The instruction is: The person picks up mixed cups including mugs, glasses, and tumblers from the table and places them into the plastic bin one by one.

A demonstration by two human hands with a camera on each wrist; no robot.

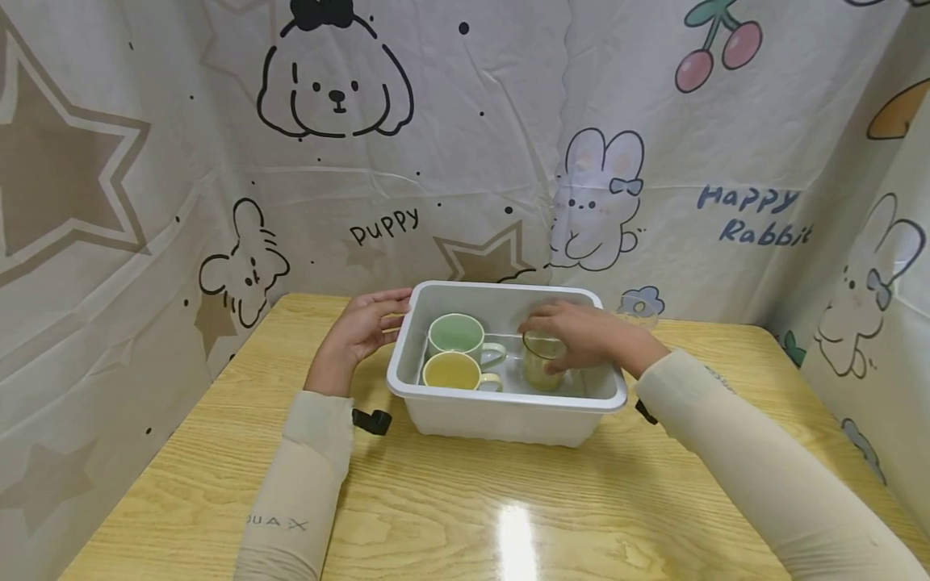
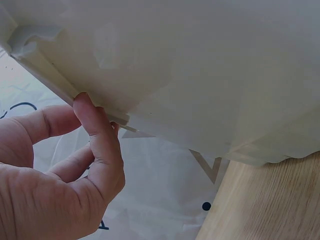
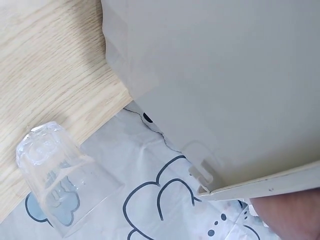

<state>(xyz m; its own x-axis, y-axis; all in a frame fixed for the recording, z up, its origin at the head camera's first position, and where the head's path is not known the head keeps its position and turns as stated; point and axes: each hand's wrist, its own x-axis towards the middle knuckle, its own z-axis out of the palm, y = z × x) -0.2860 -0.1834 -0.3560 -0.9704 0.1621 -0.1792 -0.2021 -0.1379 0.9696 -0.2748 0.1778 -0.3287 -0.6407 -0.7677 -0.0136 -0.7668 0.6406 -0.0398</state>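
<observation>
A grey-white plastic basin (image 1: pixel 501 415) stands on the wooden table. Side by side in its left part are a green mug (image 1: pixel 456 332) and a yellow mug (image 1: pixel 452 371), their handles pointing right. My right hand (image 1: pixel 581 335) reaches over the basin's right end and grips an amber drinking glass (image 1: pixel 541 371) near its top, thumb on the near side. At the left end, my left hand (image 1: pixel 363 327) touches the outside of the rim (image 2: pixel 55 87) with its fingertips. In the right wrist view the basin wall hides the amber glass and most of the right hand.
A clear drinking glass (image 3: pixel 65 175) stands on the table behind the right forearm, just right of the basin. A printed cloth (image 1: pixel 465 161) hangs along the back and both sides of the wooden table (image 1: pixel 436 500).
</observation>
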